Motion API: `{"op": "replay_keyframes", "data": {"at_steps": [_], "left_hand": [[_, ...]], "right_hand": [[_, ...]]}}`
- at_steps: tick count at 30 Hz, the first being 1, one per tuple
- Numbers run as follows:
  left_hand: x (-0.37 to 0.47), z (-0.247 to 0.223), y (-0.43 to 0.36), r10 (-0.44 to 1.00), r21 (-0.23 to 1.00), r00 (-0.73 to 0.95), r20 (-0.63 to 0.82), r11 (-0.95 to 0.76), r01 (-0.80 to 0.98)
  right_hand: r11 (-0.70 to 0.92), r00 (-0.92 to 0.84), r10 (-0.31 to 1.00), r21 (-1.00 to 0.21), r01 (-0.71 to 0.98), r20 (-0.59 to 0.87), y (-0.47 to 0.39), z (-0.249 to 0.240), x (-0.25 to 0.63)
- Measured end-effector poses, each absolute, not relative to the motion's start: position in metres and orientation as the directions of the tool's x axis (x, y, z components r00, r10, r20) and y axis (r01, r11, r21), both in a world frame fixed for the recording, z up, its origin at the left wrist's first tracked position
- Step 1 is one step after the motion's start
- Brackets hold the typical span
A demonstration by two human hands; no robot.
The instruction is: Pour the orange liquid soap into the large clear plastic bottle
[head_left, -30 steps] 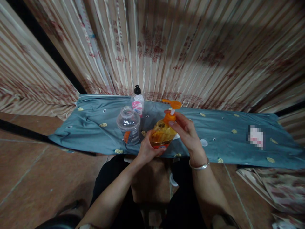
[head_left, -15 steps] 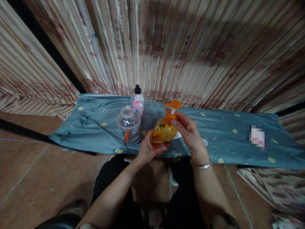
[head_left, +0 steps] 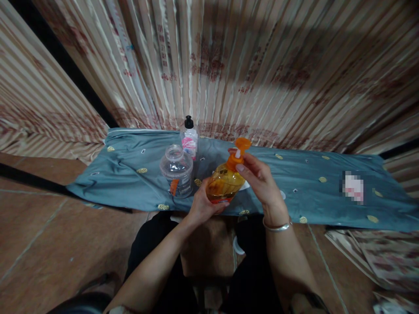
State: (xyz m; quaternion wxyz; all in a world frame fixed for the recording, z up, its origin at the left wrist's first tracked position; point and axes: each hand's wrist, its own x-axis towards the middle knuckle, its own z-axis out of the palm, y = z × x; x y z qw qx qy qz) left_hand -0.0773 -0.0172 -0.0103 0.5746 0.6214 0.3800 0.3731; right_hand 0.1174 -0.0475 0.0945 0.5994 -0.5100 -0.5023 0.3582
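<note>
A clear pump bottle (head_left: 225, 181) of amber liquid is tilted to the right over the near edge of the cloth. Around its lower body my left hand (head_left: 204, 203) is closed. Thumb and fingers of my right hand (head_left: 257, 174) grip the orange collar of the pump top (head_left: 242, 146), whose nozzle sticks up above them. To the left stands an uncapped clear plastic jar (head_left: 176, 172) with an orange mark on its side. Behind that jar is a clear squeeze bottle (head_left: 190, 141) with a black cap and a pink label.
A teal patterned cloth (head_left: 310, 196) covers the long low table. White round pieces (head_left: 282, 195) lie near my right hand, and a blurred-out pale item (head_left: 353, 188) is at the right. Pleated curtains (head_left: 229, 65) hang behind.
The orange pump nozzle has turned: it pointed left before and now its spout faces more toward me. My left hand and the bottle have stayed in place.
</note>
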Motion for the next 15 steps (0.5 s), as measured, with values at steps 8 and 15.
{"op": "replay_keyframes", "data": {"at_steps": [8,15], "left_hand": [[-0.074,-0.016,-0.017,0.908,0.999,0.418,0.032,-0.038,0.007],[-0.077,-0.012,-0.018,0.896,1.000,0.443,0.027,-0.029,-0.002]], "right_hand": [[0.257,0.294,0.913,-0.958,0.130,0.284,-0.045,0.092,0.114],[0.243,0.196,0.945,-0.963,0.113,0.262,-0.049,0.095,0.120]]}}
